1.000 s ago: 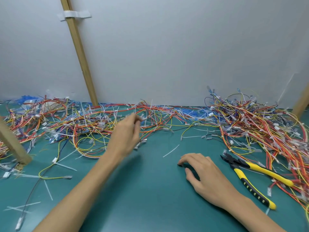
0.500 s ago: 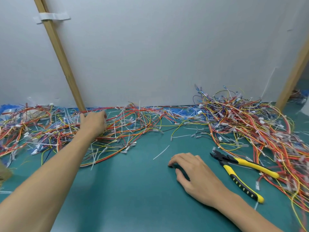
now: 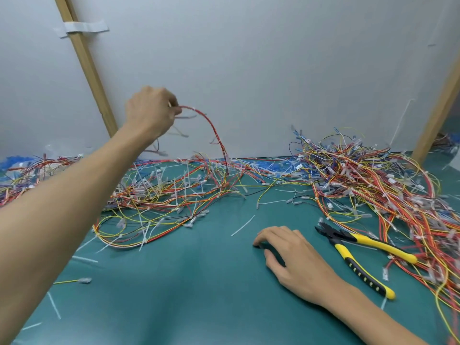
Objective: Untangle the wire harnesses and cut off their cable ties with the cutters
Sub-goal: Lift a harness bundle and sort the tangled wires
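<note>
Green mat [image 3: 199,295] under everything; left hand [image 3: 149,113] pinches a red harness [image 3: 216,130] arched up off the left tangle [image 3: 161,195]; right hand [image 3: 293,257] rests loosely curled, holding nothing; cutters [image 3: 334,236] lie just beside it; I'd lift slowly so snagged loops slip free.

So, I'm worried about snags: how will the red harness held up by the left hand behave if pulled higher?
Probably floppy yet springy: the red harness arcs from the left hand down into the pile. Likely light: a fingertip pinch holds it. It may drag neighbours, since its lower end is buried among them.
</note>
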Demonstrator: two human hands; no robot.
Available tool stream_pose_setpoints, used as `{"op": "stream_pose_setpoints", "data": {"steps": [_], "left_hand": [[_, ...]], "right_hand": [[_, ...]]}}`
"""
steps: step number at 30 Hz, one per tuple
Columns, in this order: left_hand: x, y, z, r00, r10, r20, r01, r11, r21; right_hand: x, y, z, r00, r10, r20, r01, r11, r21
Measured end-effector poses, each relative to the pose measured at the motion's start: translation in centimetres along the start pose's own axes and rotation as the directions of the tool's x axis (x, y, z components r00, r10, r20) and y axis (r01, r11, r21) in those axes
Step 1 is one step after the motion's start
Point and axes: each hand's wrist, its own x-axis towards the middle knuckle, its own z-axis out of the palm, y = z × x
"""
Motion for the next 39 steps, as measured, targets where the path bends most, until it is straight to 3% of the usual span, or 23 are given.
{"op": "stream_pose_setpoints", "data": {"steps": [4,11,13,16,18,21,23,25,28,31,34,36,39], "left_hand": [[1.2,3.4,-3.6,0.981,0.147,-0.13,-0.155,0.987,-0.048],[1.2,9.4,-5.6,0.959,0.258,0.114,-0.246,0.963,-0.113],[0.5,10.0,-4.8,0.96,0.244,0.137,-0.215,0.956,-0.199],[-0.1,10.0,-3.3,0.959,0.117,0.258,0.003,0.906,-0.423],[-0.8,9.9,-2.6,0.923,0.042,0.382,0.212,0.774,-0.597],[-2.0,10.2,-2.4,0.844,0.084,0.53,0.448,0.434,-0.782],[-2.6,10.4,-2.6,0.82,0.153,0.552,0.515,0.225,-0.827],[-3.2,10.8,-2.7,0.808,0.211,0.551,0.538,0.118,-0.835],[-4.6,12.0,-2.8,0.776,0.314,0.547,0.552,0.081,-0.83],[-6.1,13.6,-2.6,0.749,0.389,0.537,0.564,0.052,-0.824],[-7.0,14.9,-1.9,0.74,0.434,0.515,0.565,0.016,-0.825],[-7.6,15.0,-1.2,0.734,0.464,0.495,0.558,0.002,-0.83],[-8.5,13.9,0.0,0.78,0.437,0.447,0.442,0.121,-0.889]], "right_hand": [[0.1,0.0,0.0,1.0,-0.002,0.001,0.002,1.0,0.003],[0.0,0.1,-0.1,1.0,-0.006,-0.002,0.006,1.0,0.013],[0.0,0.1,0.0,1.0,-0.006,0.0,0.006,1.0,0.015],[0.0,0.3,0.1,1.0,0.005,-0.002,-0.004,0.999,0.041],[0.1,0.4,0.2,0.999,0.032,-0.022,-0.029,0.994,0.104],[0.2,0.5,-0.1,0.979,0.167,-0.121,-0.12,0.938,0.324],[0.3,0.4,-0.7,0.932,0.257,-0.256,-0.137,0.902,0.409],[0.6,0.0,-2.0,0.876,0.289,-0.385,-0.113,0.901,0.419],[2.5,-0.7,-4.7,0.822,0.338,-0.458,-0.082,0.867,0.492],[5.6,-1.2,-7.2,0.851,0.405,-0.335,-0.173,0.817,0.549],[7.9,-1.3,-8.1,0.885,0.425,-0.189,-0.33,0.86,0.389],[8.8,-0.7,-8.1,0.885,0.425,-0.19,-0.361,0.885,0.294],[9.4,0.9,-8.2,0.888,0.435,-0.15,-0.369,0.868,0.332]]}}
